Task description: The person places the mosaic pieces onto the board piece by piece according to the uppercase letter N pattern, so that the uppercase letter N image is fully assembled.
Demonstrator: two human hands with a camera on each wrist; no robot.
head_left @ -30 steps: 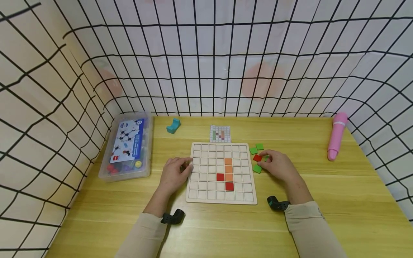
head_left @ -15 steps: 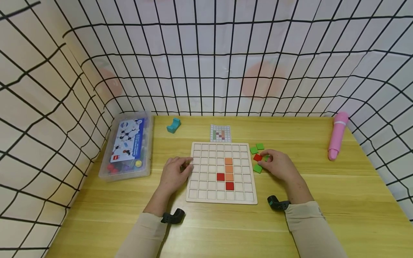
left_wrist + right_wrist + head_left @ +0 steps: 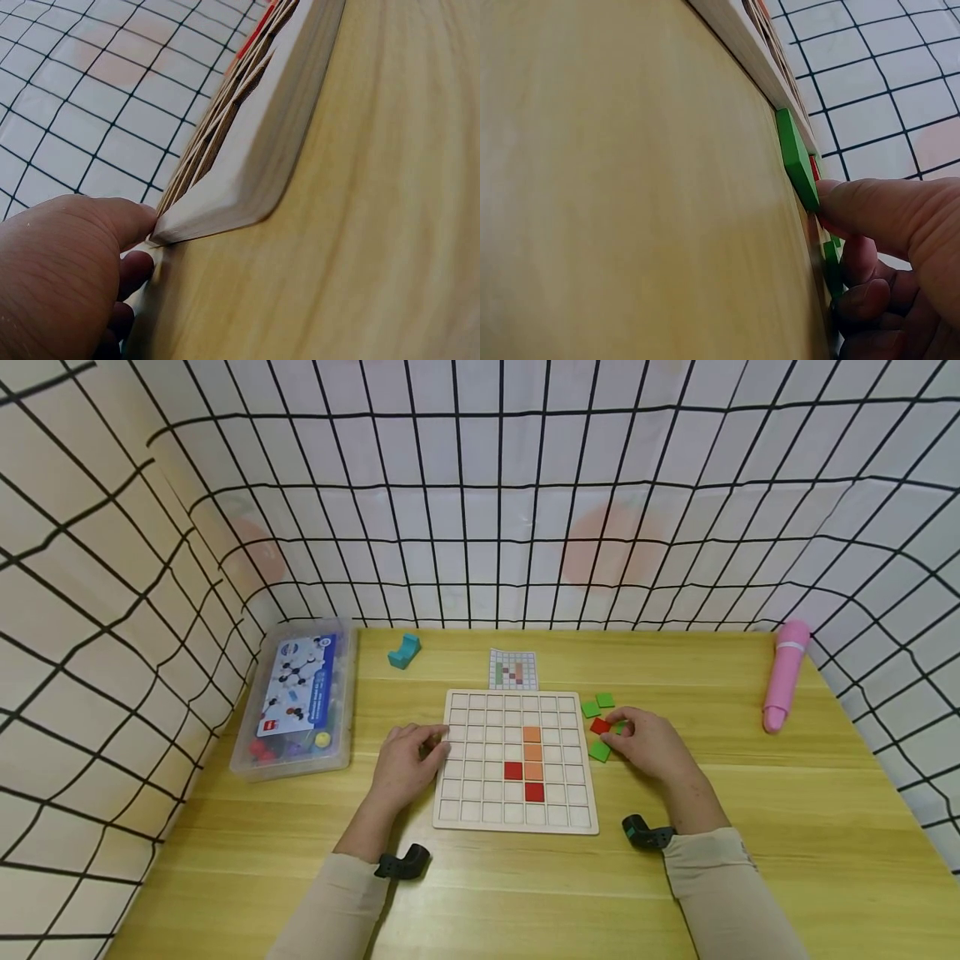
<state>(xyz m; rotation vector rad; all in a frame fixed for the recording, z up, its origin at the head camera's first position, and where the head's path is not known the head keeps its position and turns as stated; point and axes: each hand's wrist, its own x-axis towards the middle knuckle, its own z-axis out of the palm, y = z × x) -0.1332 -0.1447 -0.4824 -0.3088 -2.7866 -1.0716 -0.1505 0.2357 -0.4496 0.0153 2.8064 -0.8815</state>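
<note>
A pale wooden grid board (image 3: 471, 818) lies on the table, with orange tiles (image 3: 532, 752) in one column and two red tiles (image 3: 513, 771) in its cells. At the board's left edge my left hand (image 3: 405, 767) touches the side with thumb and index finger; the left wrist view has its thumb (image 3: 131, 221) against the edge. Right of the board, my right hand (image 3: 648, 745) pinches a loose red tile (image 3: 599, 726) between thumb and index fingertips. Several green tiles (image 3: 591, 709) lie around it, one partly under the fingers. The right thumb hides most of the red tile in the right wrist view.
A small printed pattern card (image 3: 513, 670) lies behind the board. To the left are a clear plastic case (image 3: 296, 693) and a teal block (image 3: 404, 652). A pink cylindrical object (image 3: 786, 677) lies at the far right. Black-gridded white walls (image 3: 480, 510) surround the table (image 3: 525, 902).
</note>
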